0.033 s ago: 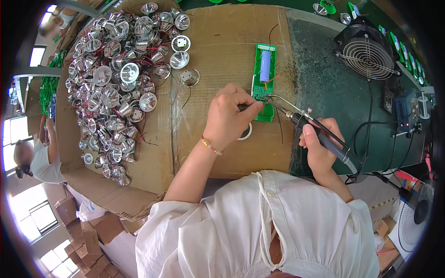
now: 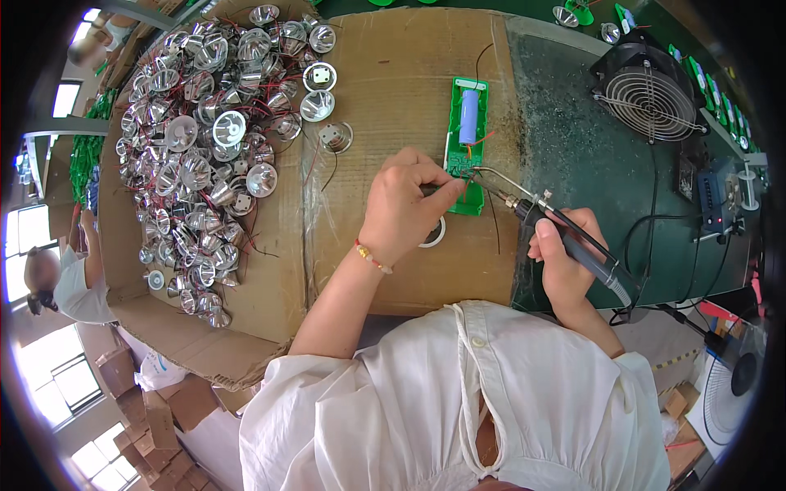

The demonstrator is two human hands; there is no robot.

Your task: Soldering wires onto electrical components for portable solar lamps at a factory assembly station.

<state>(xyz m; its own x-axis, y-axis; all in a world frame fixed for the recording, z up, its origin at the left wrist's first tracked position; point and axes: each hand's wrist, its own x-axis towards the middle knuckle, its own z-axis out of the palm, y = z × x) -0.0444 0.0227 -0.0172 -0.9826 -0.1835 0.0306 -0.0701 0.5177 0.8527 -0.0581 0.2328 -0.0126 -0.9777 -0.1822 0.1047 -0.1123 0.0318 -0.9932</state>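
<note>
A green plastic housing (image 2: 469, 204) lies on the cardboard, holding a blue-violet cylindrical battery cell (image 2: 468, 117) and, below it, a small green circuit board (image 2: 461, 162) with red and dark wires. Against the board's left side, my left hand (image 2: 409, 199) is closed in a pinch; part of a dark object shows between its fingers, its kind unclear. My right hand (image 2: 566, 255) grips a soldering iron (image 2: 583, 257) with a thin bent metal feed tube (image 2: 501, 177). Its tip points at the board. Under my left hand, a round white-rimmed part (image 2: 436, 235) is mostly covered.
A cardboard box (image 2: 164, 337) full of silvery reflector cups with wires stands left. One loose reflector (image 2: 335, 137) sits beside it. At right are a black fan with wire guard (image 2: 649, 101), a blue powered unit (image 2: 718, 200) and cables. Another person (image 2: 80, 278) is at far left.
</note>
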